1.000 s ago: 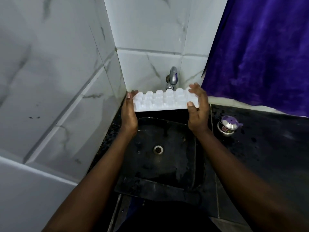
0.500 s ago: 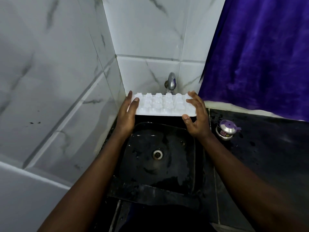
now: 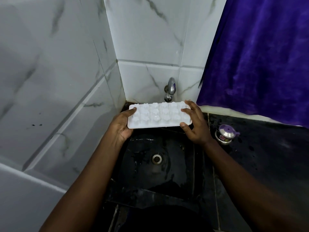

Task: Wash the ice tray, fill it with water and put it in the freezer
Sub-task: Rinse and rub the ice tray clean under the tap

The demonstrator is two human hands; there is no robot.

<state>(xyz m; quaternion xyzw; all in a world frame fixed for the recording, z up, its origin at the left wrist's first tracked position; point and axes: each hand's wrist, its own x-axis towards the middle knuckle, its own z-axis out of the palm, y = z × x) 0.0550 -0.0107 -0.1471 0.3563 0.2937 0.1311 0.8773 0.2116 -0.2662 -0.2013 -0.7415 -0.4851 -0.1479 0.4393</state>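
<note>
Now holds the ice tray [image 3: 158, 117] flatter and lower than a moment ago, bumps up, over the sink [image 3: 142, 174] below the tap [image 3: 170, 88]. Grips its ends with left hand [image 3: 120, 127] and right hand [image 3: 196, 127], fingers curled. Seemingly ready for washing.

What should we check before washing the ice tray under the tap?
1. Grip: left hand and right hand hold the ice tray by its ends: ok.
2. Tray held over the sink: ok.
3. Tray close to the tap, just behind its far edge: ok.
4. Water running: not ok, none visible.
5. Open drain, no plug: ok.
6. Hollows facing up: not ok, bumps seem to face up.
</note>
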